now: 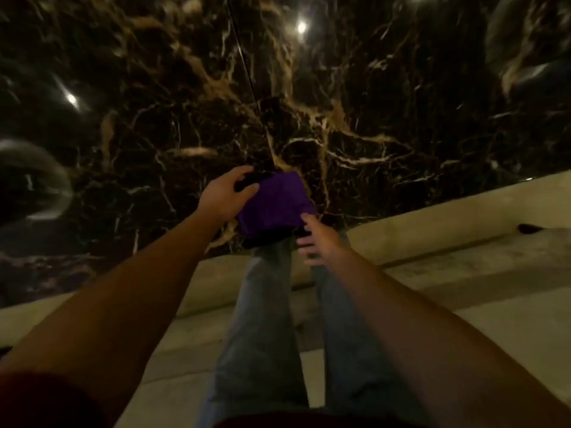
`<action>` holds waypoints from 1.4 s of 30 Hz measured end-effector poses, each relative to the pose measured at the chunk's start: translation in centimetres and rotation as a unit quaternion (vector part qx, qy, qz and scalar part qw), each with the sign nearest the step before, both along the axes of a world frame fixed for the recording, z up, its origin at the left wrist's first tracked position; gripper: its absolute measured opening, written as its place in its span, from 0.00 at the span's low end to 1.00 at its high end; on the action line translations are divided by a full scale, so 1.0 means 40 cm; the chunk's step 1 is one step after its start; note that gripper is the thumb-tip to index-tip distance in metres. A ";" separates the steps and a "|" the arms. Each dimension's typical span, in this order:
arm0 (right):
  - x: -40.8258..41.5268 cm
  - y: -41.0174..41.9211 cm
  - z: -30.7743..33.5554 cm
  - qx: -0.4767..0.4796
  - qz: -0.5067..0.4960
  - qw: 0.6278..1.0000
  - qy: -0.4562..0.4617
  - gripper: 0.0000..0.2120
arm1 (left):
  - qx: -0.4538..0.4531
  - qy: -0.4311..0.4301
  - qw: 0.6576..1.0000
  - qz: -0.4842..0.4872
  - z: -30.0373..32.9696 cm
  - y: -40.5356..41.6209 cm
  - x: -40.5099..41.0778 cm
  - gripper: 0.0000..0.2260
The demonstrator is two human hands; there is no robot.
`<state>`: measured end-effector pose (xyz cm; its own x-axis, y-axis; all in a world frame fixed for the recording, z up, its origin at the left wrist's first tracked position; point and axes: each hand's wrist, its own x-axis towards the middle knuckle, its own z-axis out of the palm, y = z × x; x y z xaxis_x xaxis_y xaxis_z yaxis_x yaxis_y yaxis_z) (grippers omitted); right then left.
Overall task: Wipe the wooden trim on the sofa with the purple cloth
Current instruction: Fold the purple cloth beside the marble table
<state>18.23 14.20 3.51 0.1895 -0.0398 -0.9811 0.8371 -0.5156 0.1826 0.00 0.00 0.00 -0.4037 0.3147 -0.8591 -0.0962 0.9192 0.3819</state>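
Observation:
A folded purple cloth (275, 205) rests near my knees, over the dark floor. My left hand (227, 196) grips its left edge, fingers curled over the top corner. Just below the cloth's lower right corner is my right hand (315, 242), blurred, with its fingers spread; the fingertips are at the cloth's edge, and I cannot tell whether they touch it. I sit on a beige sofa seat (463, 267), my jeans-clad legs (262, 319) stretched forward. No wooden trim is visible in this view.
A glossy dark marble floor (340, 103) with pale veins and light reflections fills the upper part of the view. A small dark object (529, 228) lies on the sofa at the right. The sofa's front edge runs diagonally across the view.

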 end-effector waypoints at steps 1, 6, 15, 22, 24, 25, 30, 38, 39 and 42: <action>-0.001 -0.018 -0.006 -0.015 -0.025 1.000 -0.006 0.32 | 0.002 -0.003 1.000 -0.005 -0.013 0.005 0.018 0.27; -0.048 -0.090 -0.063 -0.028 -0.158 0.987 0.000 0.37 | -0.051 0.011 0.997 -0.056 -0.053 0.053 0.120 0.36; -0.084 0.041 -0.095 0.079 -0.071 0.989 0.105 0.36 | 0.001 -0.136 0.988 0.067 0.022 0.118 0.098 0.11; -0.134 0.194 0.089 0.032 -0.089 0.956 0.278 0.38 | 0.136 -0.135 0.959 0.208 0.311 0.216 0.051 0.11; -0.137 0.233 0.180 0.043 -0.089 0.946 0.310 0.37 | 0.162 -0.104 0.959 0.208 0.420 0.236 0.051 0.09; -0.140 0.252 0.230 0.053 -0.091 0.940 0.325 0.36 | 0.176 -0.078 0.958 0.214 0.477 0.245 0.052 0.08; -0.136 0.344 0.531 0.094 -0.052 0.911 0.398 0.30 | 0.231 0.076 0.933 0.264 0.732 0.274 0.095 0.09; -0.050 0.355 0.952 0.206 0.053 0.850 0.482 0.18 | 0.375 -0.116 0.902 0.179 1.011 0.315 0.127 0.28; -0.028 0.344 0.992 0.220 0.056 0.845 0.485 0.18 | 0.391 -0.116 0.901 0.149 1.044 0.318 0.129 0.22; 0.048 0.319 1.079 0.275 0.022 0.825 0.493 0.20 | 0.425 -0.072 0.897 0.093 1.114 0.330 0.140 0.08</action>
<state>20.14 26.95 46.66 -0.7218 0.4482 -0.5273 0.4596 -0.2591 -0.8495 5.61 13.19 44.58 -0.4210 0.8200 -0.3878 -0.3223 0.2644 0.9090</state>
